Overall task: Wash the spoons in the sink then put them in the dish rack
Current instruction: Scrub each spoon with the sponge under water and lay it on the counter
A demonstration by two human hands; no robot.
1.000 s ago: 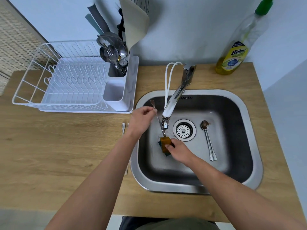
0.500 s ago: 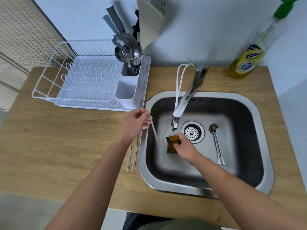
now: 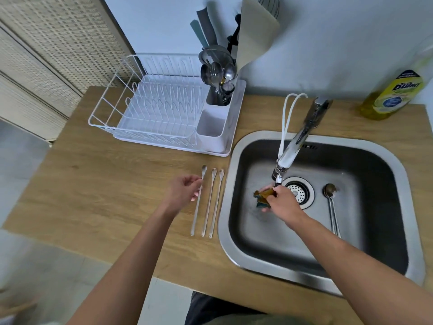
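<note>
Spoons: three lie side by side on the counter (image 3: 98,184) left of the sink (image 3: 234,249). Left hand (image 3: 182,193) has loosely curled fingers touching the leftmost spoon (image 3: 198,202), grip unclear. Right hand (image 3: 281,200) grips a sponge (image 3: 263,195) under the tap (image 3: 288,156). Dirty spoon (image 3: 331,207) lies right of the drain. Rack (image 3: 164,109) stands far left
</note>
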